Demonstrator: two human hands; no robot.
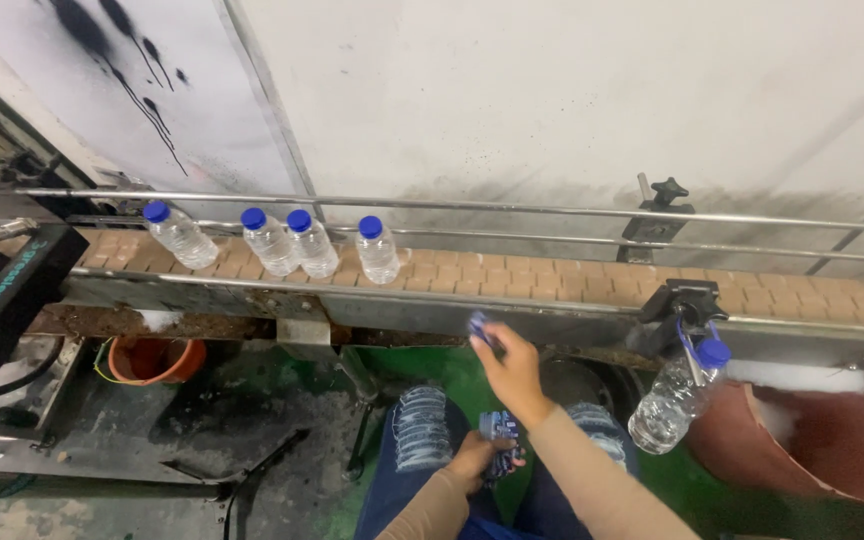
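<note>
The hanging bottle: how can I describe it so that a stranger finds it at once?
Follow the tan conveyor belt to its right part, where a black clamp sits on the near rail. The hanging bottle dangles below that clamp, tilted, off the belt. The four other bottles all stand on the belt, far left.

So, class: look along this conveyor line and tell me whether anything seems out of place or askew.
One clear bottle with a blue cap is off the belt, hanging tilted from a strap on the black clamp at the near rail. The other four bottles stand on the conveyor, the leftmost bottle leaning more than the others.
</note>
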